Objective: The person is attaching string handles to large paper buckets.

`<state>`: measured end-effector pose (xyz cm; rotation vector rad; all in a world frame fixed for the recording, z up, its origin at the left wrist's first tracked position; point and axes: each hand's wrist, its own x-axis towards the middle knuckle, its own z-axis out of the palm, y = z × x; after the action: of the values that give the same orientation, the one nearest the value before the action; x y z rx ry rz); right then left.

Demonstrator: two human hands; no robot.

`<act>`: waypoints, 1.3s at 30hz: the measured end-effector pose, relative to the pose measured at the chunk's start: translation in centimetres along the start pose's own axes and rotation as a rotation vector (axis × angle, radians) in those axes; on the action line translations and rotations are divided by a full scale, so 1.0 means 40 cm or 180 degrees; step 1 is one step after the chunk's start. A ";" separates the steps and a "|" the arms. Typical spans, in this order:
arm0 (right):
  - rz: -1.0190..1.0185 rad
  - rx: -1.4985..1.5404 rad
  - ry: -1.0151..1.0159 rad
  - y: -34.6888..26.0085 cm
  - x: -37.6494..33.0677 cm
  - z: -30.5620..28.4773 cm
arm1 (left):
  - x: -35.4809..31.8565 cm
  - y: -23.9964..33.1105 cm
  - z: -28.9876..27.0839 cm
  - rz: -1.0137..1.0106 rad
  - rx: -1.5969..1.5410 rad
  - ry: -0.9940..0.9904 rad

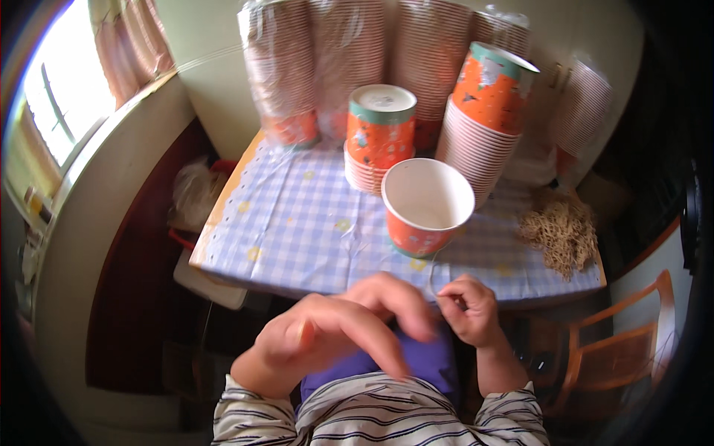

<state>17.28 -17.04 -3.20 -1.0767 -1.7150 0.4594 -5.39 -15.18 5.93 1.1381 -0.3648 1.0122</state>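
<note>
My left hand (335, 323) hovers over my lap just off the table's front edge, fingers apart and slightly blurred, with nothing seen in it. Beside it, my right hand (470, 308) is closed in a pinch on a thin pale string (432, 276), which rises in a loop toward the table edge. Just beyond the hands an orange paper cup (429, 201) with a white inside stands upright on the table, its mouth facing me. Behind it are a short upside-down stack of the same cups (380, 137) and a taller, tilted upside-down stack (483, 126).
The table has a blue checked cloth (297, 223). Several plastic-wrapped cup stacks (279, 74) line its back. A tangled heap of tan string (561, 232) lies at the right edge. A wooden chair (617, 338) stands right, and a clear plastic bag (197, 195) sits left of the table.
</note>
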 end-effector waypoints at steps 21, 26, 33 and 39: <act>-0.0692 -0.1381 -0.0650 0.092 0.181 -0.017 | 0.076 0.120 0.004 0.0300 0.0796 -0.0411; -0.0481 -0.0818 -0.0919 0.083 0.172 -0.155 | 0.058 0.145 -0.010 0.0334 0.0838 -0.0433; 0.0631 -0.0512 -0.1277 0.065 0.179 -0.260 | 0.024 0.174 -0.021 0.0394 0.0963 -0.0436; -0.0324 0.0329 -0.0297 0.000 0.232 -0.343 | 0.114 0.078 0.018 0.0274 0.1068 -0.0646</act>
<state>28.74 -11.86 7.59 -0.9018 -1.7984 0.5346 -5.33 -13.45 11.22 1.5457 -0.4182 1.0615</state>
